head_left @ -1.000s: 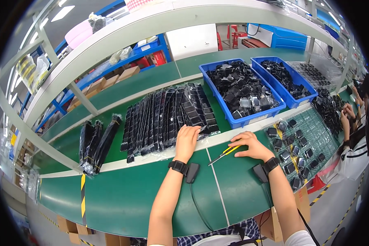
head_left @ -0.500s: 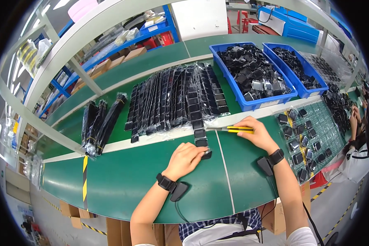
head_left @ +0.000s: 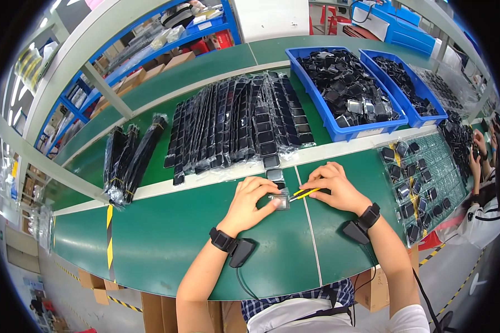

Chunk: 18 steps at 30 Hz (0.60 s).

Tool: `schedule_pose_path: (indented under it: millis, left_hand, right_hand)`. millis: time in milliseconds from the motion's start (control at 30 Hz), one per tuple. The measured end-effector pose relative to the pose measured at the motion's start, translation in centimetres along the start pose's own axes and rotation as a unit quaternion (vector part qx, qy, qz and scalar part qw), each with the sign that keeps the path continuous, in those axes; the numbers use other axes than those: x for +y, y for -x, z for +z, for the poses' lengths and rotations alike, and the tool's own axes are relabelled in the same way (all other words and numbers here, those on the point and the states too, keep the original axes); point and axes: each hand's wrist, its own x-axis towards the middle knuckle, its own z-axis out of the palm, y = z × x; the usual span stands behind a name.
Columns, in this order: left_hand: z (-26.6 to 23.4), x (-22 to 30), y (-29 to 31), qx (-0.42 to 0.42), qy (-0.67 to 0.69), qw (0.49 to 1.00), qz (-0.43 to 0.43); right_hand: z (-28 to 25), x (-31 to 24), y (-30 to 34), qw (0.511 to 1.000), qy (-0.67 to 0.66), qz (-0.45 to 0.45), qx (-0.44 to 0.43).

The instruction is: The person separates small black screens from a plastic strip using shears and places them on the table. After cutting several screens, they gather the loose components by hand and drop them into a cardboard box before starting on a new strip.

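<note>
My left hand [head_left: 249, 204] pinches the near end of a strip of square black pieces in clear film [head_left: 271, 162] between thumb and fingers. The end piece [head_left: 283, 201] is tilted up and looks pale and glossy. In my right hand [head_left: 339, 188] is a slim yellow-and-black tool [head_left: 305, 193] with a thin metal tip, which points left and reaches the edge of that end piece. Whether the tip touches the film is too small to tell. The strip runs back over the white ledge to many similar strips [head_left: 219, 122] laid side by side.
Bundled strips [head_left: 141, 158] lie at the left. Two blue bins [head_left: 347, 131] [head_left: 422, 121] heaped with dark pieces stand at the back right. A clear tray [head_left: 450, 191] with loose square pieces lies right. Another person's hands [head_left: 476, 152] work at the far right. A frame post [head_left: 55, 166] rises left.
The tool has moved down and left from above the strip to the end piece, and now slants. My left hand has shifted slightly, tilting the end piece up. The view has shifted a little.
</note>
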Motion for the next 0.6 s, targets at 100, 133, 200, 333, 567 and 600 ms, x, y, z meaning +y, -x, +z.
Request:
schedule_pose_path:
  millis: [100, 133, 200, 333, 567, 600]
  left_hand:
    - [0.4, -0.5, 0.0, 0.007, 0.003, 1.0, -0.019]
    - [0.5, -0.8, 0.1, 0.017, 0.01, 0.999, -0.03]
    - [0.5, -0.9, 0.0, 0.017, 0.026, 0.999, -0.043]
    - [0.5, -0.7, -0.2, 0.017, 0.038, 0.997, -0.06]
    - [-0.2, -0.3, -0.3, 0.001, 0.043, 0.996, -0.074]
    - [-0.4, -0.3, -0.4, -0.007, 0.051, 0.995, -0.082]
  right_hand:
    - [0.2, -0.1, -0.1, 1.0, 0.008, -0.005, 0.003]
    - [0.2, -0.3, -0.2, 1.0, 0.012, -0.008, 0.002]
    - [0.4, -0.4, -0.1, 1.0, 0.018, 0.002, 0.003]
    - [0.8, -0.3, -0.2, 0.999, 0.027, 0.016, 0.013]
    - [2.2, -0.9, -1.5, 0.999, 0.033, 0.01, 0.009]
    - [2.4, -0.7, -1.9, 1.0, 0.027, 0.002, 0.006]
